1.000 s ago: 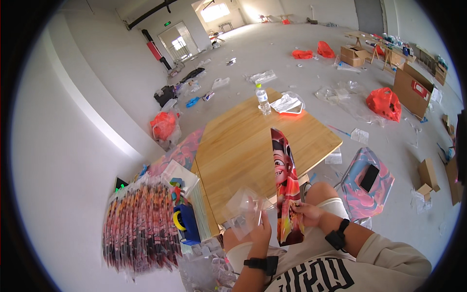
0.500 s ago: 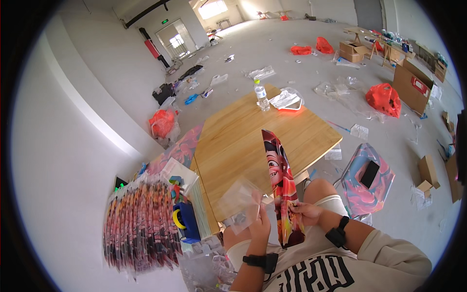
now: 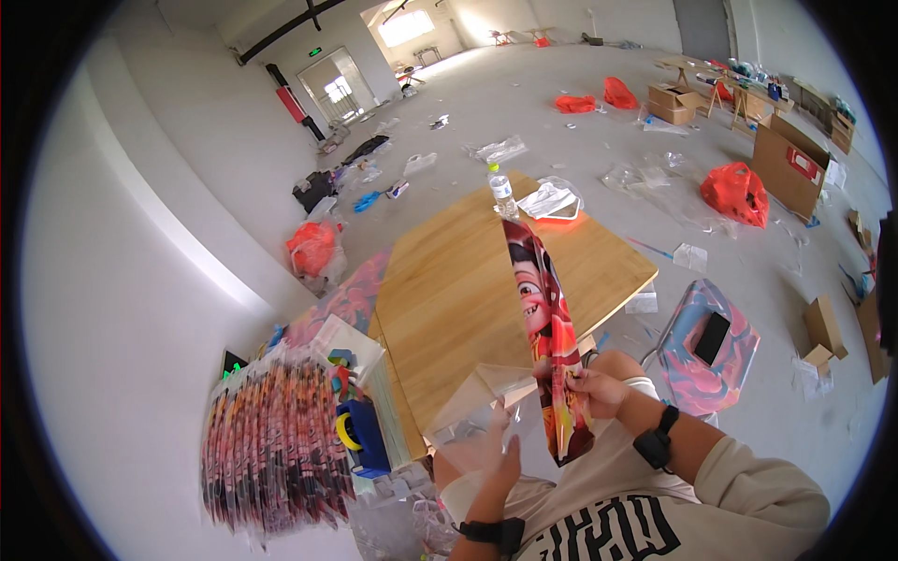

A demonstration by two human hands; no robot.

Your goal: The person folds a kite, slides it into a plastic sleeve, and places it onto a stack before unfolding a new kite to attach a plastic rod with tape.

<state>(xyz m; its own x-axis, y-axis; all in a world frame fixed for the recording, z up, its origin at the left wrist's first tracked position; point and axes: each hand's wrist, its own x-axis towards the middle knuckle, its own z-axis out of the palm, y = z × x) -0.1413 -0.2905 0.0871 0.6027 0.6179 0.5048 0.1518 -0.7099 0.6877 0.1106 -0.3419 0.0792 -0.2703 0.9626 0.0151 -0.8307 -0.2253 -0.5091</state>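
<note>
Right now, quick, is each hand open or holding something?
Left hand: partly open, at the clear plastic bag; can't tell if it grips it.
Right hand: closed, holding the long printed piece.

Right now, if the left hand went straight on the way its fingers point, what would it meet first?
First the clear plastic bag right at the left hand; beyond that, probably the wooden table, though depth is unclear.

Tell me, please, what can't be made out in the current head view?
In the head view:
Right hand: some fingers hidden behind the printed piece.
Left hand: fingers blurred through clear plastic, grip unclear.
Far tabletop items: too small.
Cardboard at right: cut off by the dark lens rim.
</note>
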